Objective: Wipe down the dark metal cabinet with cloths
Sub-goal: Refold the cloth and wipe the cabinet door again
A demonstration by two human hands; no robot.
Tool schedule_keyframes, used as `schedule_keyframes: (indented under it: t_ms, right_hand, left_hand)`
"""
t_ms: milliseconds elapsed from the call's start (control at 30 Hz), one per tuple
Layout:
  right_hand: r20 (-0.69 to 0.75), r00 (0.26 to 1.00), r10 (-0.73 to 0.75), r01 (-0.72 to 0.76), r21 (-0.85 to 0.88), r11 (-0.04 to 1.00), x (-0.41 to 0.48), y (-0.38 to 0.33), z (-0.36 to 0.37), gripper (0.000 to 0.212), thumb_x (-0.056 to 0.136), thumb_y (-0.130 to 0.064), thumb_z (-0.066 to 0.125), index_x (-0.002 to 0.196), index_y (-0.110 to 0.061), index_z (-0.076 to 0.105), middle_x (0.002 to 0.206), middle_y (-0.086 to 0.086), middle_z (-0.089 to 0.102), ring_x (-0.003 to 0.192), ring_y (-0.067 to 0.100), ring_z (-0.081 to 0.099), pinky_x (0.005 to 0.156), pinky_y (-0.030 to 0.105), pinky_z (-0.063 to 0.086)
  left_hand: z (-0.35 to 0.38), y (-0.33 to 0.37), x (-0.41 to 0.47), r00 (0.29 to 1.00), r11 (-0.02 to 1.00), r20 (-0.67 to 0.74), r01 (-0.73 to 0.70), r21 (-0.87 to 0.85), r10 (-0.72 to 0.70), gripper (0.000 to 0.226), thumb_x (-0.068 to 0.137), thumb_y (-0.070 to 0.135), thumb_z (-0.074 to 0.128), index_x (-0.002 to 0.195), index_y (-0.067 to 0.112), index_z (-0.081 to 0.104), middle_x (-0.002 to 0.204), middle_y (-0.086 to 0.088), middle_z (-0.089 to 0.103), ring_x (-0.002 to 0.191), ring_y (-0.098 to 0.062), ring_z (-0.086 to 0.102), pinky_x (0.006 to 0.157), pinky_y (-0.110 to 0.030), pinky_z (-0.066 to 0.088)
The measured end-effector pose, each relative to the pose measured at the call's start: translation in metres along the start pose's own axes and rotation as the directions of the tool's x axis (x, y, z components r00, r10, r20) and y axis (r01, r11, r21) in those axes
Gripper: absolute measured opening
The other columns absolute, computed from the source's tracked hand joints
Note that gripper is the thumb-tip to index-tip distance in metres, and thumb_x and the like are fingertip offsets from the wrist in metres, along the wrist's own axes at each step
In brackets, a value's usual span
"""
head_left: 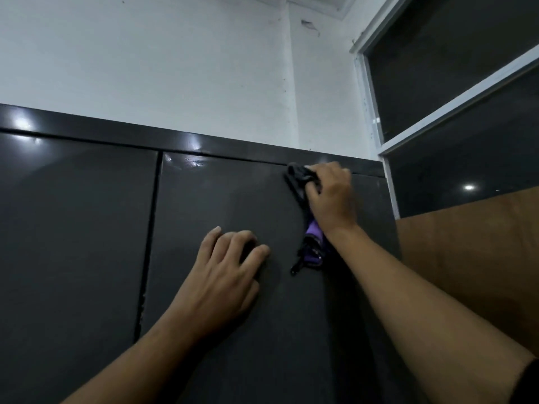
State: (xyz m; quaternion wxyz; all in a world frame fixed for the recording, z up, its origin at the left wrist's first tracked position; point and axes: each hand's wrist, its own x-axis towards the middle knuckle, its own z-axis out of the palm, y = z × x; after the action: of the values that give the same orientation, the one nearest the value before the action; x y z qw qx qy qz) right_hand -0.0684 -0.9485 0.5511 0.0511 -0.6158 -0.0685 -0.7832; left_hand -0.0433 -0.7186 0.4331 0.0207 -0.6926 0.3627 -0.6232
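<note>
The dark metal cabinet point(87, 228) fills the lower view, with two glossy doors split by a vertical gap. My right hand point(332, 196) grips a bunched black and purple cloth point(302, 182) and presses it against the right door just under the cabinet's top edge. A purple end of the cloth hangs down below my wrist. My left hand point(224, 281) rests on the right door lower down, fingertips and palm on the metal with the fingers slightly bent, holding nothing.
A white wall point(175, 68) rises behind the cabinet. To the right is a white-framed window point(455, 106) with dark panes, and below it a brown wooden board point(472, 258) stands close beside the cabinet's right side.
</note>
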Motion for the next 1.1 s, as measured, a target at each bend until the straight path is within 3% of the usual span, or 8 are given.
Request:
schedule_keyframes:
  t_ms: [100,367,467,533,667,900,967,1100]
  right_hand:
    - [-0.051,0.987,0.156,-0.158,-0.047,0.986,0.009,0.052,-0.014,0.02,0.086,-0.004,0.061,0.104,-0.006,0.069,0.103,0.017,0.062,0.095,0.038,0.053,0.073,0.027,0.027]
    - [-0.179,0.855,0.486,-0.502,-0.05,0.864,0.012,0.108,-0.038,0.027,0.093,-0.009,0.053,0.118,0.0,0.061,0.121,0.025,0.054,0.109,0.041,0.05,0.077,0.031,0.031]
    - [-0.162,0.92,0.357,-0.367,-0.036,0.929,0.021,0.075,-0.02,0.023,0.09,-0.011,0.056,0.11,-0.002,0.064,0.11,0.023,0.06,0.102,0.039,0.054,0.079,0.03,0.036]
    - [-0.142,0.959,0.244,-0.247,-0.003,0.969,0.024,0.039,-0.003,0.02,0.083,-0.012,0.059,0.1,-0.005,0.067,0.098,0.02,0.063,0.091,0.039,0.056,0.075,0.041,0.046]
    - [-0.119,0.992,0.038,-0.018,0.166,0.986,0.022,-0.028,0.024,0.02,0.071,-0.008,0.066,0.09,-0.007,0.07,0.087,0.016,0.065,0.08,0.037,0.057,0.068,0.038,0.042]
    - [0.019,0.933,-0.358,0.334,0.319,0.887,0.006,-0.045,0.024,0.026,0.077,-0.009,0.06,0.099,-0.008,0.074,0.092,0.009,0.067,0.082,0.033,0.054,0.075,0.03,0.041]
    - [0.003,0.944,-0.329,0.316,0.274,0.908,0.001,-0.014,0.014,0.025,0.077,-0.009,0.061,0.098,-0.009,0.074,0.092,0.008,0.068,0.081,0.033,0.055,0.078,0.029,0.039]
    - [-0.068,0.998,-0.001,0.011,0.137,0.99,-0.014,0.057,-0.013,0.023,0.077,-0.004,0.067,0.098,-0.009,0.073,0.094,0.012,0.067,0.085,0.036,0.056,0.076,0.027,0.035]
  left_hand:
    - [0.007,0.007,0.004,0.999,0.999,0.021,0.045,0.03,-0.045,0.044,0.084,0.034,0.047,0.124,0.018,0.056,0.125,-0.007,0.048,0.114,-0.027,0.048,0.115,-0.054,0.028]
    - [0.01,0.008,0.002,0.999,0.996,-0.005,0.047,0.082,-0.047,0.044,0.084,0.036,0.045,0.122,0.018,0.057,0.125,-0.011,0.051,0.113,-0.029,0.049,0.115,-0.053,0.026]
    - [0.011,0.009,0.004,0.999,0.994,-0.009,0.05,0.1,-0.049,0.043,0.084,0.036,0.045,0.121,0.017,0.056,0.124,-0.011,0.052,0.111,-0.03,0.05,0.115,-0.053,0.026]
    - [0.011,0.009,0.004,0.999,0.992,-0.011,0.054,0.112,-0.053,0.044,0.084,0.037,0.045,0.121,0.017,0.057,0.124,-0.012,0.052,0.111,-0.03,0.05,0.115,-0.053,0.026]
    - [0.012,0.01,0.004,0.999,0.991,-0.013,0.051,0.125,-0.049,0.043,0.084,0.037,0.046,0.121,0.016,0.057,0.123,-0.012,0.052,0.11,-0.03,0.049,0.115,-0.052,0.025]
    - [0.012,0.007,0.001,0.998,0.99,-0.003,0.065,0.125,-0.065,0.043,0.087,0.04,0.045,0.121,0.017,0.056,0.122,-0.013,0.052,0.111,-0.031,0.049,0.116,-0.049,0.024]
    - [0.013,0.007,0.001,0.997,0.989,-0.014,0.076,0.126,-0.074,0.043,0.086,0.04,0.045,0.12,0.016,0.058,0.121,-0.013,0.052,0.11,-0.032,0.05,0.116,-0.05,0.025]
    - [0.012,0.023,0.007,0.99,0.987,-0.05,0.136,0.085,-0.132,0.043,0.085,0.035,0.043,0.122,0.017,0.053,0.122,-0.014,0.051,0.11,-0.032,0.049,0.114,-0.054,0.027]
